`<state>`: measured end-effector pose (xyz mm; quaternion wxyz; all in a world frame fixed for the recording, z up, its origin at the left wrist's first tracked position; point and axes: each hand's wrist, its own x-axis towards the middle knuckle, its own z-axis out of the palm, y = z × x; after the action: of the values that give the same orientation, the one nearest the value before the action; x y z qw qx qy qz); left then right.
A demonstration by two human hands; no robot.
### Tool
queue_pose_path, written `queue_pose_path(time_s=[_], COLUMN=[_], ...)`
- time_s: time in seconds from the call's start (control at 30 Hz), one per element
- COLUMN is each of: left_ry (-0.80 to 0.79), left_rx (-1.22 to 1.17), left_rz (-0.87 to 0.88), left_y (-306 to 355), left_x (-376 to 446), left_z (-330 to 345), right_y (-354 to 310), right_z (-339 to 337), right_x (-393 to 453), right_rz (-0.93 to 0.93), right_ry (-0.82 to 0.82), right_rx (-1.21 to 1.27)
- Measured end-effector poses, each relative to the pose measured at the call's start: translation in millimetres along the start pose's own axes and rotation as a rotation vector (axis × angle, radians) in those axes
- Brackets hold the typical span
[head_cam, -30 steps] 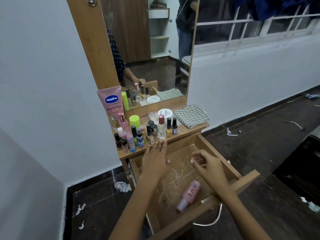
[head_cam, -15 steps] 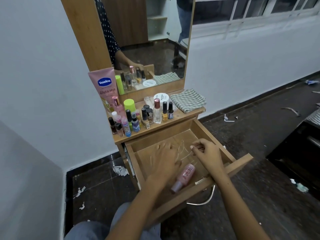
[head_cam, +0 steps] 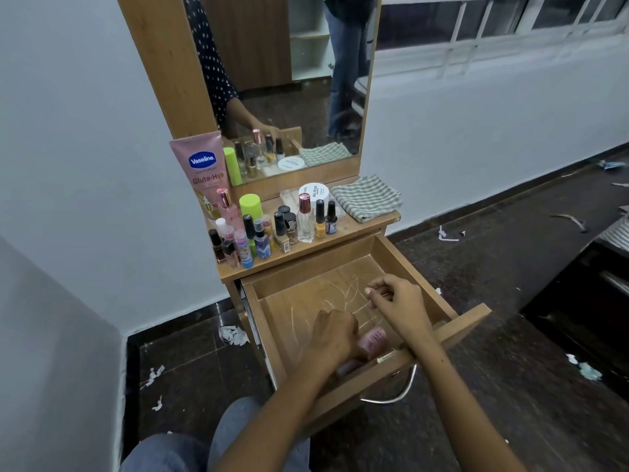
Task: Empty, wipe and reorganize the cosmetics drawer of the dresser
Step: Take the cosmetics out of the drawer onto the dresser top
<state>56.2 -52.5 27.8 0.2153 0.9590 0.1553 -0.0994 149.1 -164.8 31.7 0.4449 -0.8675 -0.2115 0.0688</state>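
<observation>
At six o'clock, a knee in blue denim (head_cam: 190,447) is seen at the bottom edge. Just beyond it, the wooden drawer (head_cam: 391,267) of the dresser is pulled open, a curved metal handle (head_cam: 394,391) hanging from its front panel. The drawer floor is marked with pale, chalky scratches. The left hand (head_cam: 335,338) is reached into the near part of the drawer, its fingers curled over a pink bottle (head_cam: 372,340) lying on its side against the front panel; the bottle is glossy, with faint printed lettering. Toward one o'clock, the right hand (head_cam: 396,301) is held above the drawer floor with a small thin item pinched between thumb and fingertips; what it is cannot be told.

Farther back, at twelve o'clock, the dresser top (head_cam: 357,229) is crowded with small bottles and nail polishes (head_cam: 320,219), a lime green cap (head_cam: 250,204), a white round jar (head_cam: 313,192) and a tall pink Vaseline tube (head_cam: 204,172) at eleven o'clock. A folded checked cloth (head_cam: 366,197) is laid at the top's right end. Behind these, a mirror (head_cam: 289,80) is mounted upright.
</observation>
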Motion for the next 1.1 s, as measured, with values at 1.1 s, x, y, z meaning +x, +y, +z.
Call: queue_pose_path(time_s=[1.1], left_ry=[0.108], left_rx=[-0.811], left_rz=[-0.25], left_y=[-82.9], left_x=[-88.6], left_z=[-124.1], right_y=[-74.5], right_z=[58.8], right_x=[-39.4], right_rz=[-0.877], right_ry=[-0.121], right_rx=[-0.202])
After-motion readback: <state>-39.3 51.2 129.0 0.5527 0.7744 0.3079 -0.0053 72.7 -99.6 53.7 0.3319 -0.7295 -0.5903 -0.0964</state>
